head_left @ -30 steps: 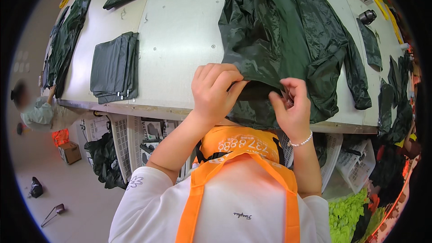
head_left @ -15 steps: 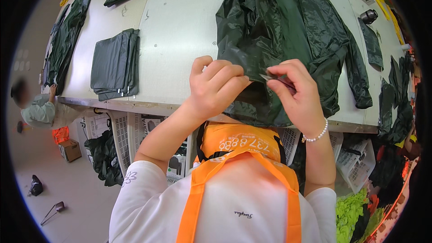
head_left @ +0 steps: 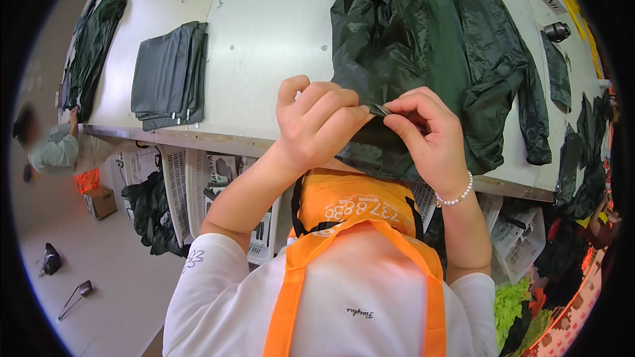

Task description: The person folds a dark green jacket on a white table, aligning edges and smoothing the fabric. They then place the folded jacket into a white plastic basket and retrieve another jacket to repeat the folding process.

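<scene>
A dark green, shiny rain jacket (head_left: 383, 33) is spread on the pale metal table (head_left: 264, 46), its lower part hanging toward me over the near edge. My left hand (head_left: 317, 119) is closed on the jacket's edge, fingers curled in a pinch. Close to it on the right, my right hand (head_left: 430, 132) is closed around a small pair of thread snips (head_left: 380, 110). Their pointed metal tip touches the cloth by my left fingertips. Most of the tool is hidden inside the right palm.
A stack of folded dark green garments (head_left: 169, 76) lies left of the jacket. Further left, a person (head_left: 56, 149) is beside a long dark garment (head_left: 99, 46). White plastic crates (head_left: 175, 188) stand under the table. A black round object (head_left: 557, 32) sits at far right.
My right hand has turned slightly and brought the snips' tip in against the cloth at my left fingers. The left hand keeps its pinch. The view has shifted a little.
</scene>
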Available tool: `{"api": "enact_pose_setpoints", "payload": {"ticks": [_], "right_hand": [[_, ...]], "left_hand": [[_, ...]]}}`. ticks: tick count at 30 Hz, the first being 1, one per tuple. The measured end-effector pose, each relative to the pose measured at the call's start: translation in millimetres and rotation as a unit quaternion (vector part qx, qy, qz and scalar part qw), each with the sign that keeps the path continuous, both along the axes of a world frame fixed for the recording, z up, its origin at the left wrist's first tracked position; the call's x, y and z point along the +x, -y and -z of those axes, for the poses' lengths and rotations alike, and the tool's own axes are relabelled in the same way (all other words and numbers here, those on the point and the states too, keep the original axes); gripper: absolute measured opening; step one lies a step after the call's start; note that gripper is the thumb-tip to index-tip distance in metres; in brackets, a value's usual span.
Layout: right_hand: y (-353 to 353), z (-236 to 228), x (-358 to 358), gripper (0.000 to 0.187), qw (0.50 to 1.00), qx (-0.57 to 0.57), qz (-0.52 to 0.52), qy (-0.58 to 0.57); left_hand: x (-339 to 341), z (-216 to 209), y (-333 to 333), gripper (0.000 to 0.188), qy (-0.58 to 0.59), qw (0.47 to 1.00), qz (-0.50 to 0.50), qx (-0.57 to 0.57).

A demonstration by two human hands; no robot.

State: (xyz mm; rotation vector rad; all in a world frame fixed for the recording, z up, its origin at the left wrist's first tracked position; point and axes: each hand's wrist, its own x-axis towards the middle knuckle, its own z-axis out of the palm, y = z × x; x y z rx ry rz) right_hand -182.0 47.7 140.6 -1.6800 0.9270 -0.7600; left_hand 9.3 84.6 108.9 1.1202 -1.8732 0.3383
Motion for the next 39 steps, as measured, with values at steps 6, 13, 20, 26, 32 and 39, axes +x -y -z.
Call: {"api": "enact_pose_setpoints", "payload": {"ticks": [6, 13, 20, 26, 32, 39], "right_hand": [[4.8, 21.7, -28.6, 0.02, 0.997, 0.051, 0.06, 0.021], [85.1, 83.0, -267.1, 0.018, 0.95, -0.001, 0.301, -0.089], [234.5, 222.7, -729.0, 0.036, 0.788, -0.128, 0.462, -0.386], [261.7, 275.3, -763.0, 0.045, 0.719, 0.009, 0.42, -0.554], [289.3, 198.1, -665.1, 0.038, 0.871, -0.152, 0.393, -0.253], [91.8, 143.0, -329.7, 0.07, 0.984, -0.116, -0.058, -0.125]], "left_hand": [[21.7, 7.5, -9.3, 0.024, -0.034, 0.994, -0.094, 0.05], [141.2, 74.9, -88.3, 0.018, -0.466, 0.762, -0.439, 0.097], [-120.5, 139.7, -89.0, 0.047, -0.513, 0.572, -0.387, 0.509], [-181.0, 173.3, -92.8, 0.033, -0.693, 0.461, -0.39, 0.393], [-217.0, 143.9, -39.3, 0.036, -0.883, 0.334, -0.192, 0.268], [-216.8, 167.5, -8.7, 0.035, -0.859, 0.352, -0.153, 0.339]]}}
